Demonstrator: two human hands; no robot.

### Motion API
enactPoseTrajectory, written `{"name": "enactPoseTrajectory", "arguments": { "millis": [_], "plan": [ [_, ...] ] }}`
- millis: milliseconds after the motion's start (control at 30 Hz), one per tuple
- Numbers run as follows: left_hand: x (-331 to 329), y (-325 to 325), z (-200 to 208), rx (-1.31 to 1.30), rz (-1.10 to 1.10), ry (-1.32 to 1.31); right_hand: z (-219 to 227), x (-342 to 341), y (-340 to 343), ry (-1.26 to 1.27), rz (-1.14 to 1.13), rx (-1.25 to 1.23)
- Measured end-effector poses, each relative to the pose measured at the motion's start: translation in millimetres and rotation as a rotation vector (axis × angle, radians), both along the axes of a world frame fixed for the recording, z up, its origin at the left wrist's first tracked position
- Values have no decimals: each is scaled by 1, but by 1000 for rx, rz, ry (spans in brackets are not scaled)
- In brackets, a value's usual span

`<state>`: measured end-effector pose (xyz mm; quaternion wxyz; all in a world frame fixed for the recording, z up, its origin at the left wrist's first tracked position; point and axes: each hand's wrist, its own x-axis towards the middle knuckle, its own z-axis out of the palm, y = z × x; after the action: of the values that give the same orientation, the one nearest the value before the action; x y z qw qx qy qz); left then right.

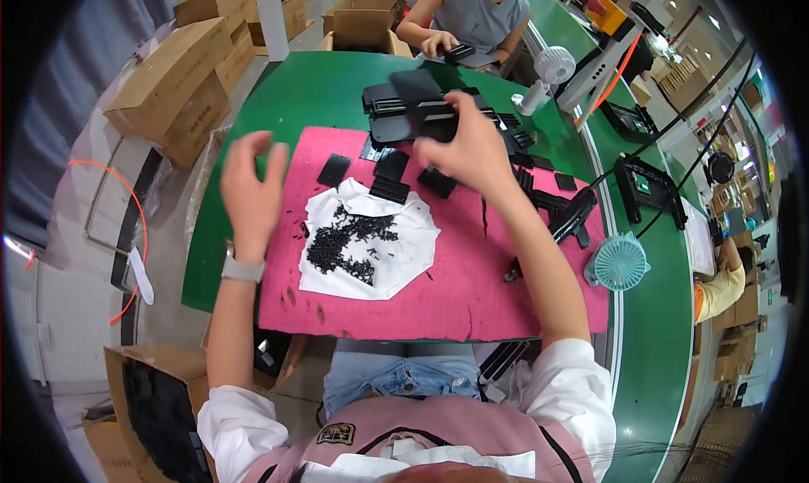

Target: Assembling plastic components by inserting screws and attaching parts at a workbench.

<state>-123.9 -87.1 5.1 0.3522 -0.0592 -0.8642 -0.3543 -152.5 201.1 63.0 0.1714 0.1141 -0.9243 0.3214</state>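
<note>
My left hand (250,182) is raised over the left edge of the pink mat (379,323), thumb and fingers apart and nothing in it. At the far side, my right hand (474,146) reaches over the right end of a stack of black flat panels (396,128). Its thumb and fingers are spread about the panel's corner; whether they touch it I cannot tell. Between my arms lies a white cloth (413,256) with a heap of small black parts (333,243). Several small black plates (334,170) and a ribbed black block (389,189) lie just beyond it.
A black pistol-shaped power tool (575,216) and a teal fan (618,262) are at the mat's right. Beyond stands a white fan (554,66). Across the green table (295,83) a person (484,16) handles a black part. Cardboard boxes (173,83) stand at left.
</note>
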Motion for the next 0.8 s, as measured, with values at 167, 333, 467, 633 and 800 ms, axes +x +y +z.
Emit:
{"name": "enactPoseTrajectory", "arguments": {
  "millis": [167, 333, 467, 633, 800],
  "plan": [
    [38, 100, 16, 925, -860, -628, -12, 88, -18, 161, 280, 52],
    [36, 95, 11, 959, -909, -566, -13, 70, 16, -96, 216, -219],
    [34, 79, 12, 1033, -914, -603, -51, 43, 33, 141, 114, 435],
    [33, 72, 9, 998, -944, -668, -61, 29, 27, 93, 122, 392],
    [37, 75, 7, 1015, -956, -725, -27, 51, 31, 89, 85, -128]
  ]
}}
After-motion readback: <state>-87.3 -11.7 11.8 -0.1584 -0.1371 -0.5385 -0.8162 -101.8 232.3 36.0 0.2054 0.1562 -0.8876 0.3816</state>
